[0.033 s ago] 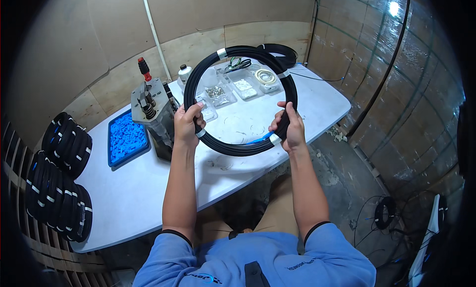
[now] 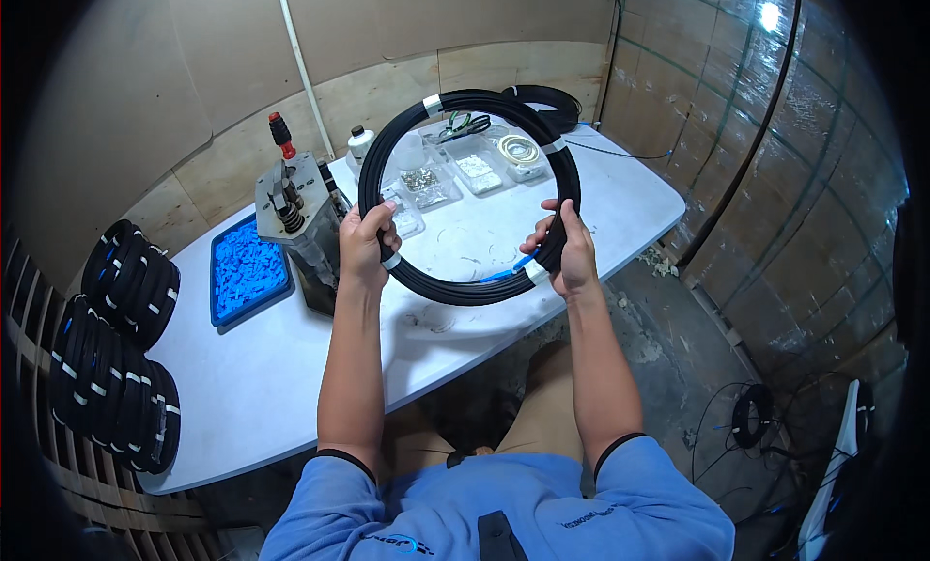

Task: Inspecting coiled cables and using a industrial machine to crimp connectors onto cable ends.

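A large coil of black cable point(image 2: 455, 292) is held up over the table, bound with several white tape bands. My left hand point(image 2: 365, 243) is closed around the coil's left side, its thumb on the inner edge. On the opposite side my right hand point(image 2: 572, 256) grips the coil, thumb upward and fingers reaching into the ring. A blue connector end point(image 2: 499, 274) lies along the inside of the lower right part, close to my right fingers.
The white table point(image 2: 620, 202) carries a metal press point(image 2: 305, 212) with a red-and-black handle, a blue tray point(image 2: 247, 275) of small blue parts, clear containers point(image 2: 475, 169) and a white bottle point(image 2: 361, 141). Finished-looking black coils point(image 2: 116, 387) stack at left; another coil point(image 2: 547, 106) lies behind.
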Motion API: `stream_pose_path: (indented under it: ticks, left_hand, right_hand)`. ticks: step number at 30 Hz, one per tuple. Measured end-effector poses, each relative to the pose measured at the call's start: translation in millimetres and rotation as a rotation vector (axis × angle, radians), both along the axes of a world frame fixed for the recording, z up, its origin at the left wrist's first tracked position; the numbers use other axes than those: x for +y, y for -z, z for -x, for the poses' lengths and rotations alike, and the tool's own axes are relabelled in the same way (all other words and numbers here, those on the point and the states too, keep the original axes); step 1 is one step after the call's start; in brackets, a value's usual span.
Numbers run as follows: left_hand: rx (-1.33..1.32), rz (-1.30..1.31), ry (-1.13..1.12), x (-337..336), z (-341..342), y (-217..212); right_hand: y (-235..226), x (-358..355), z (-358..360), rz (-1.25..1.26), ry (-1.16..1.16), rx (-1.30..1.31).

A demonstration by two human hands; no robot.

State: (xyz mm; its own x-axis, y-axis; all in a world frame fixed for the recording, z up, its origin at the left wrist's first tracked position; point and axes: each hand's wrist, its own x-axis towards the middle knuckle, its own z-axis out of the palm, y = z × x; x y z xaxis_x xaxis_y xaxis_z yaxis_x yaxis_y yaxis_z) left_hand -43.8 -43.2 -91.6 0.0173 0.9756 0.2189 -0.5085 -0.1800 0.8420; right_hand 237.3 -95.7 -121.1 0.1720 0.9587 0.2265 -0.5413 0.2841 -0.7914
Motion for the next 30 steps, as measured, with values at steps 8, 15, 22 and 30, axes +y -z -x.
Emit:
stream_pose_path:
  ticks: [8,15,22,30]
  left_hand:
    - [0.067,-0.012,-0.005,-3.1,-1.6,-8.8]
    - [0.014,-0.009,0.017,-3.7,-7.3,-8.8]
    - [0.071,-0.08,-0.011,-6.8,-4.1,-16.4]
    - [0.067,-0.079,-0.004,-7.5,-3.3,-19.2]
  right_hand:
    - [0.4,-5.2,-10.5,-0.035,-0.138,-0.031]
    - [10.0,-0.6,-14.1,-0.041,-0.152,0.085]
    - [10.5,-3.5,-15.6,-0.015,-0.102,-0.128]
    - [14.7,-3.3,-7.4,-0.093,-0.133,0.023]
